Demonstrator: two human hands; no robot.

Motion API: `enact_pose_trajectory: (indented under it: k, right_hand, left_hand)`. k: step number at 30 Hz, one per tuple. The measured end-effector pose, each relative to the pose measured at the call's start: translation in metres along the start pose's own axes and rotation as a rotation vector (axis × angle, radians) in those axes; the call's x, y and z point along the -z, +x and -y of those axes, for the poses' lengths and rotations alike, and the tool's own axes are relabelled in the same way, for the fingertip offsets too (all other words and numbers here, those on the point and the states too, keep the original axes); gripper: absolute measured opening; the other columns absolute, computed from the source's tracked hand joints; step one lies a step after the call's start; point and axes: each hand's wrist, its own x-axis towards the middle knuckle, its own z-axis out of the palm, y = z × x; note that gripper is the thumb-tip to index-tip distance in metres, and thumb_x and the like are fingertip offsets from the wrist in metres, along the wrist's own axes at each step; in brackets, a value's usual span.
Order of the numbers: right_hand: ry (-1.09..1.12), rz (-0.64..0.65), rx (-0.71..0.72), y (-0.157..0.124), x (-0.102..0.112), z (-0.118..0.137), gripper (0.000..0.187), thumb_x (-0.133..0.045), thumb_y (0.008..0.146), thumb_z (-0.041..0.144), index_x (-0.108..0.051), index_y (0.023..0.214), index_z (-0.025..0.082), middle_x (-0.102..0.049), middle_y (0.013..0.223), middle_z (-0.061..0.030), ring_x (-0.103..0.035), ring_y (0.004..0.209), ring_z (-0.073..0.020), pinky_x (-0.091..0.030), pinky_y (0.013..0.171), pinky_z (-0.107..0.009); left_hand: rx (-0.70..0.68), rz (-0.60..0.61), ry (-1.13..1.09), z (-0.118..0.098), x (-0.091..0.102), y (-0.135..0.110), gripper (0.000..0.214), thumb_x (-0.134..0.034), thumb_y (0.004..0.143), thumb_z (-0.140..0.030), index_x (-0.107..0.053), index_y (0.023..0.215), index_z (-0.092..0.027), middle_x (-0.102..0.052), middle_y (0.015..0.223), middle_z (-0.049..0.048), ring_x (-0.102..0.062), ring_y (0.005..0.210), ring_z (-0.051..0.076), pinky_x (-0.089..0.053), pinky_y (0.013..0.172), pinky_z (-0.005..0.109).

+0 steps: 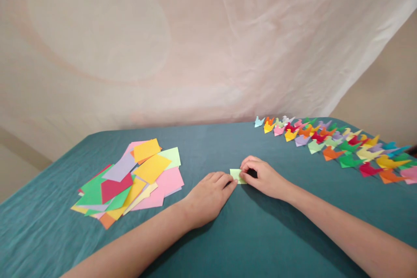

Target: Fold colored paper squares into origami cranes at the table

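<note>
A small light green piece of paper (235,174), apparently folded, lies on the table between my two hands. My left hand (210,197) rests on the cloth, its fingers together, holding the paper's left edge down with the fingertips. From the other side my right hand (265,178) pinches the paper's right edge between thumb and fingers, which hide that end. Left of my hands, a loose pile of coloured paper sheets (151,168) is spread out in yellow, pink, green, red, lilac and orange.
Rows of small folded paper birds (332,153) in many colours stand along the right and back right of the table. A dark teal cloth (208,147) covers the table. Behind it hangs a pale, creased fabric sheet (202,43).
</note>
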Motion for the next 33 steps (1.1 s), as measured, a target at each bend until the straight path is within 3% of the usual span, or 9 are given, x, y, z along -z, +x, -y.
enact_pose_trajectory:
  k: [33]
  right_hand:
    - [-0.033, -0.037, -0.044, 0.0003, -0.0039, 0.0060, 0.011, -0.053, 0.077, 0.013, -0.053, 0.069, 0.019, -0.056, 0.080, -0.0037, -0.054, 0.077, -0.0176, -0.044, 0.071, -0.032]
  left_hand:
    - [0.019, 0.066, 0.047, -0.0050, 0.0041, 0.0045, 0.032, -0.039, 0.089, -0.012, -0.045, 0.120, -0.014, -0.054, 0.112, 0.0103, -0.047, 0.106, 0.022, -0.039, 0.091, 0.035]
